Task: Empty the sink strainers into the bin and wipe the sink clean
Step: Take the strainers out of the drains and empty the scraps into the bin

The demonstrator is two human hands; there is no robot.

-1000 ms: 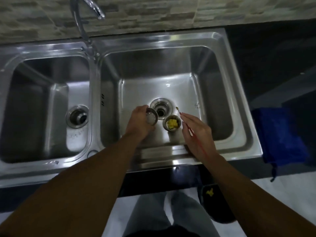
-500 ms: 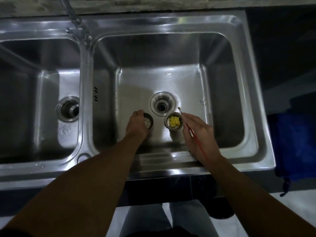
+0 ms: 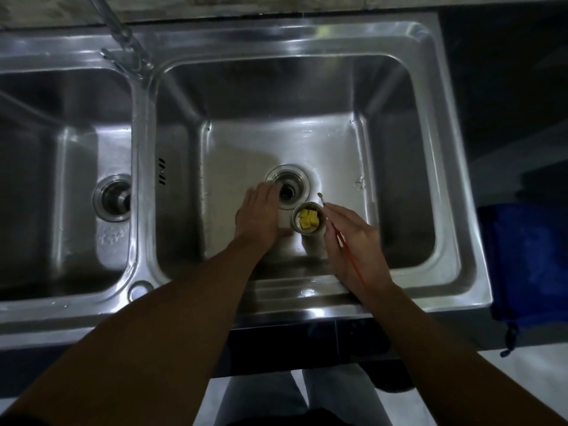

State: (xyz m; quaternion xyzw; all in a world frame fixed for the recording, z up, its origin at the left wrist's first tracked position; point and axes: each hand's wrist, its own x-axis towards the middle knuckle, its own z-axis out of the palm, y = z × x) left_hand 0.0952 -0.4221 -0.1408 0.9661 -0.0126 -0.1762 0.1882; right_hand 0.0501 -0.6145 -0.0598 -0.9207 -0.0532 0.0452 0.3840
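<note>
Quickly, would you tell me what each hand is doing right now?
Left hand: palm down beside the drain; any grip cannot be told.
Right hand: closed on a thin red stick, by the strainer.

blue cloth [image 3: 522, 259] on dark counter [image 3: 504, 87] right, tap [image 3: 123, 41], stone-tile wall [image 3: 246, 3]

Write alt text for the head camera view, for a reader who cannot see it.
Seen from above, a person's left hand reaches palm-down to the open drain of the right basin of a steel double sink. Their right hand holds a thin red-handled tool beside a strainer cup of yellow scraps. A blue cloth lies at right.
</note>
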